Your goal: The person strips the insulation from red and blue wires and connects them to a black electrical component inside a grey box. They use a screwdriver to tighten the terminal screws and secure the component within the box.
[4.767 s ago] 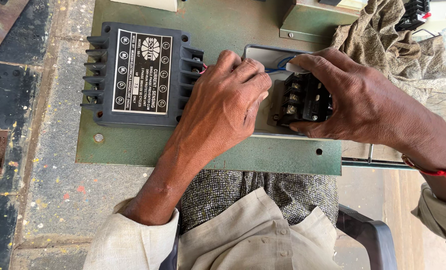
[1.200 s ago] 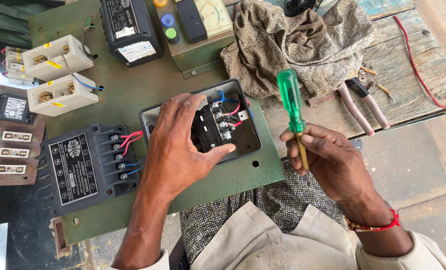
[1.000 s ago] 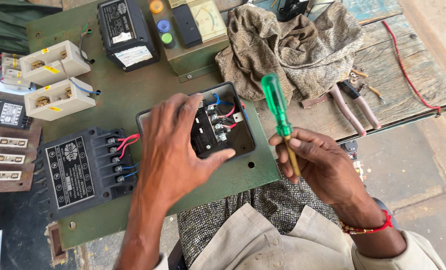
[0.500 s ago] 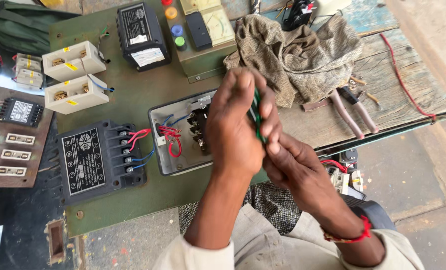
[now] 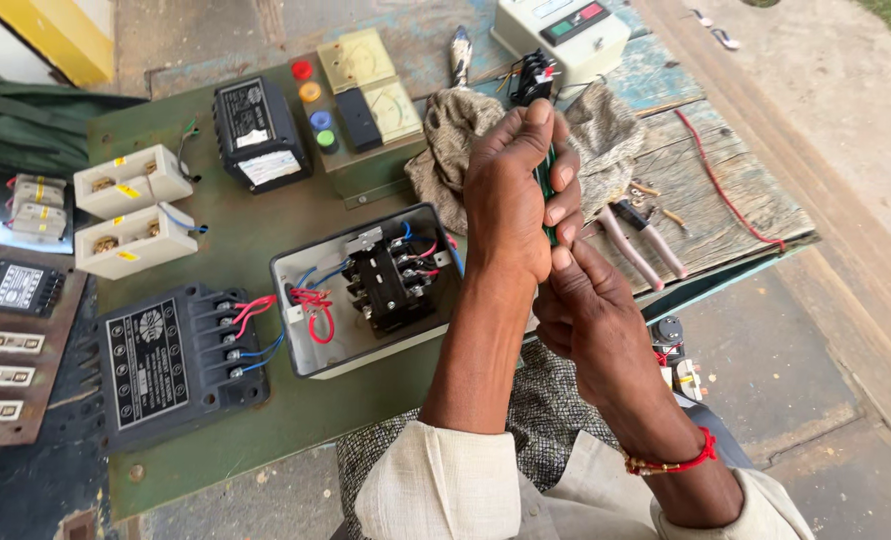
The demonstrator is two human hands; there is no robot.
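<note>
Green panel board [image 5: 265, 420] w/ open grey switch box [image 5: 310, 345], wiring exposed. Above its rt edge, left hand [image 5: 510, 195] fingers wrapped round green screwdriver [image 5: 545, 190], held upright. Right hand [image 5: 590, 320] just below, touching left; its grip hidden, can't tell.

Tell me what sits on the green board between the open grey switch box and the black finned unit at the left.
In the head view, only red and blue wires cross from the black finned unit to the grey switch box.

sleeves [image 5: 445, 485]: cream, cuffs pushed up; right wrist: red thread band [image 5: 670, 464]; lap: grey speckled cloth [image 5: 550, 415]
</note>
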